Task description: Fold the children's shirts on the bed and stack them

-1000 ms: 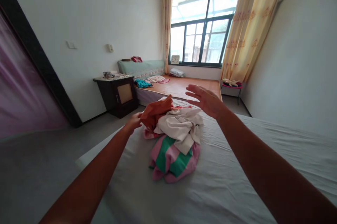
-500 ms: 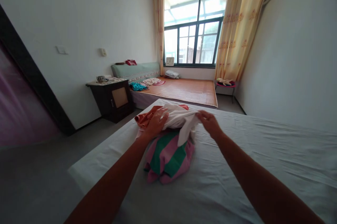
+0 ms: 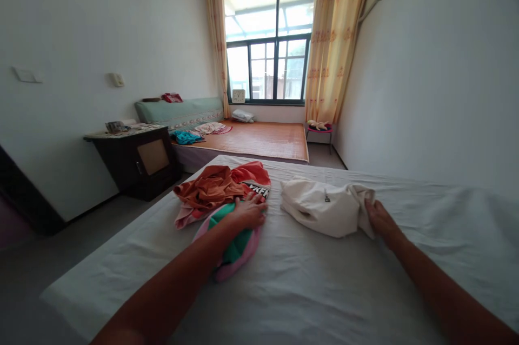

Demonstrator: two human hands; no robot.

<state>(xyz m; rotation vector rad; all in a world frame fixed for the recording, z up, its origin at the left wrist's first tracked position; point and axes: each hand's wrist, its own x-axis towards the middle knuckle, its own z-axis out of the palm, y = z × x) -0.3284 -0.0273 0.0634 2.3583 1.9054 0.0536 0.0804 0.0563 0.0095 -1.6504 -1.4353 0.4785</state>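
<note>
Cream garment (image 3: 314, 207): right end pinched in the right hand (image 3: 381, 220).
The garment lies on the white sheet (image 3: 324, 291), extending leftward from the right hand's grip, apart from the left hand (image 3: 249, 213). The left hand, fingers spread, lies over the pink-and-green cloth (image 3: 242, 246), just beside the red garment (image 3: 253, 172) and near the orange garment (image 3: 213, 188).

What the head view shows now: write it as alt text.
A person's right hand grips one end of a cream cloth on a pale sheet; the left hand is over a green-and-pink garment, beside orange and red clothes.
</note>
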